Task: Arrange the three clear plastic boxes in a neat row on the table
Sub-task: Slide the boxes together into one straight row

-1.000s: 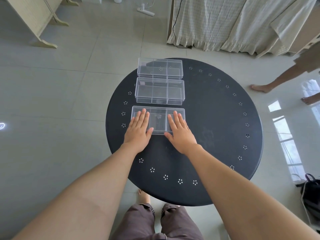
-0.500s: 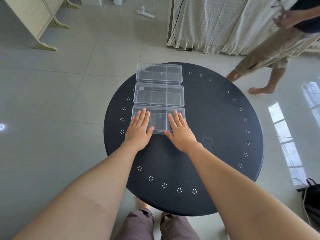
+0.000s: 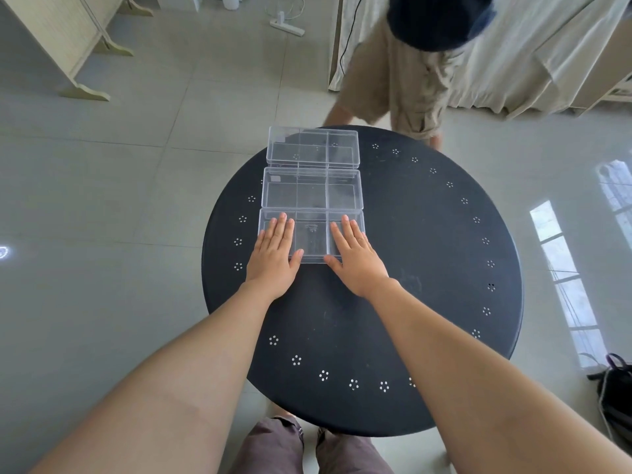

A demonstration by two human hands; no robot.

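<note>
Three clear plastic boxes stand one behind another on the round black table [image 3: 427, 275]. The nearest box [image 3: 312, 236] touches the middle box [image 3: 312, 189], and the far box [image 3: 313, 147] sits at the table's back edge, close against the middle one. My left hand [image 3: 275, 254] lies flat on the nearest box's left end, fingers straight and together. My right hand [image 3: 354, 253] lies flat on its right end in the same way. Neither hand wraps around the box.
Another person [image 3: 407, 63] in beige shorts bends over just behind the table's far edge. A dark bag [image 3: 612, 388] lies on the floor at the right. A cloth-draped bed and a pale wooden screen [image 3: 68, 46] stand further back.
The nearest box has slid forward against the middle box, and the gaps between the boxes have closed. The other person has walked from the right to just behind the table.
</note>
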